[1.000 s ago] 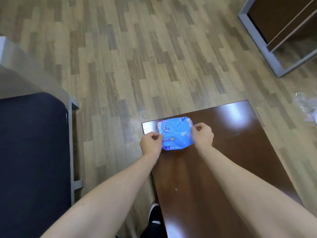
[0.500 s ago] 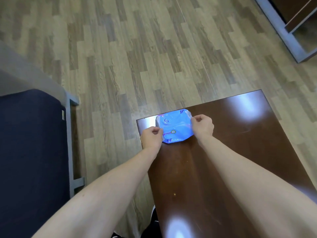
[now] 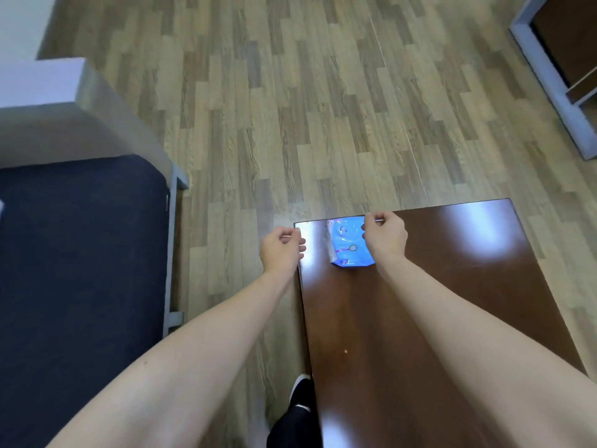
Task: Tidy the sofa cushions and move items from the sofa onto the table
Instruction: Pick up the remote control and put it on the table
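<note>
A blue plastic packet [image 3: 347,245] lies flat on the far left corner of the dark brown glossy table [image 3: 452,286]. My right hand [image 3: 386,237] rests over the packet's right edge, its fingers pinched at the top right corner. Just off the table's left edge, a short gap from the packet, my left hand [image 3: 281,250] holds nothing and its fingers are loosely curled. The sofa's dark blue seat cushion [image 3: 80,270] fills the left side of the view, with no loose items showing on it.
The sofa's grey frame [image 3: 171,253] and pale armrest [image 3: 64,124] border the cushion. A strip of wooden floor [image 3: 290,124] separates sofa and table. My black shoe [image 3: 298,396] stands by the table's left edge. A grey-framed cabinet [image 3: 555,76] stands at the far right.
My left hand has let go of the packet's left edge and drawn left, off the table. The packet now lies on the table corner. The view has tilted up.
</note>
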